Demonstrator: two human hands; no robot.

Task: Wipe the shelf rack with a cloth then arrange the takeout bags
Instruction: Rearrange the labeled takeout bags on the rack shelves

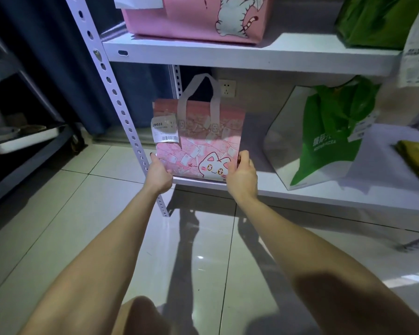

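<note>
Left hand [159,174] grips the lower left corner of the pink cat takeout bag [198,146]. The bag stands upright at the front left corner of the lower shelf board [324,194], handles up. Right hand [243,176] grips its lower right edge.

Further right, mid-board, a green-and-white takeout bag [324,139] leans, slumped. At the right edge lies a yellow-green folded item [416,160]; cannot tell whether it is the cloth.

Judgement: neither hand holds a cloth, so the arranging stage is probably under way. The wipe itself cannot be verified. The green-and-white bag looks unstraightened.
</note>
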